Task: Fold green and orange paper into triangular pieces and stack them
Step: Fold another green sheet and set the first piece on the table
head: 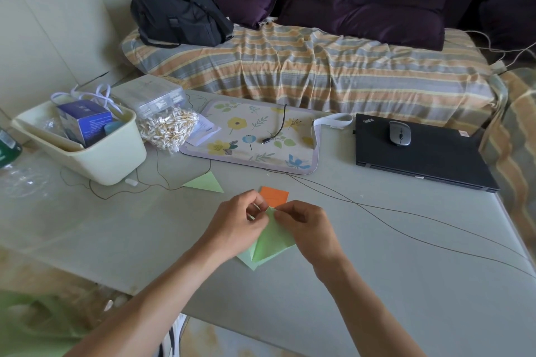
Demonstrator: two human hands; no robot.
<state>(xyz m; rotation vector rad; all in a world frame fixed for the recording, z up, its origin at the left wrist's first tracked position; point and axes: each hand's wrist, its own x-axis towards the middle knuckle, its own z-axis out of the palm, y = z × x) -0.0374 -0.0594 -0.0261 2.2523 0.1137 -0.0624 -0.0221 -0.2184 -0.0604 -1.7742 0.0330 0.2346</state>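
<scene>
Both hands' fingers point(262, 203) pinch the green paper's point(272, 243) top corner.

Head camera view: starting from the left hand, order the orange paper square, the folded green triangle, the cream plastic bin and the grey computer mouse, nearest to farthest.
From the left hand:
1. Orange paper square, just beyond the fingertips.
2. Folded green triangle, farther back, to the left.
3. Cream plastic bin, far left on the table.
4. Grey computer mouse, on the closed black laptop, far right.

Bare table point(362, 255) right of hands; bin point(95, 153) far left
</scene>
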